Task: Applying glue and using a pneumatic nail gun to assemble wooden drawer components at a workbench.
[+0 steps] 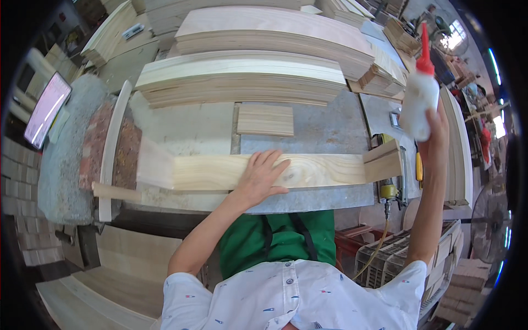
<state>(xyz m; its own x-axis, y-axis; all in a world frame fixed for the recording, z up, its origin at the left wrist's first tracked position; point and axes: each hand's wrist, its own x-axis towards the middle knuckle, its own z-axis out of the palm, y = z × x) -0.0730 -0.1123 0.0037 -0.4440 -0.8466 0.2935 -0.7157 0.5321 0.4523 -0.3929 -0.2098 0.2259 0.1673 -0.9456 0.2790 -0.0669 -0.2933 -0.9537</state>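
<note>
Wooden board (pixel 324 171) on grey worktop (pixel 330 129), plank stacks (pixel 242 85) behind, fan (pixel 491 225) at right

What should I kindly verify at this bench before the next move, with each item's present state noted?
1. Long board steadied: ok, the left hand lies on it.
2. Bottle held: ok, in the right hand, red nozzle up.
3. Nozzle open: cannot tell, blurred.
4. Small board apart from the long board: ok, beyond it.
5. Air tool clear of the right end piece: cannot tell, partly hidden.
</note>
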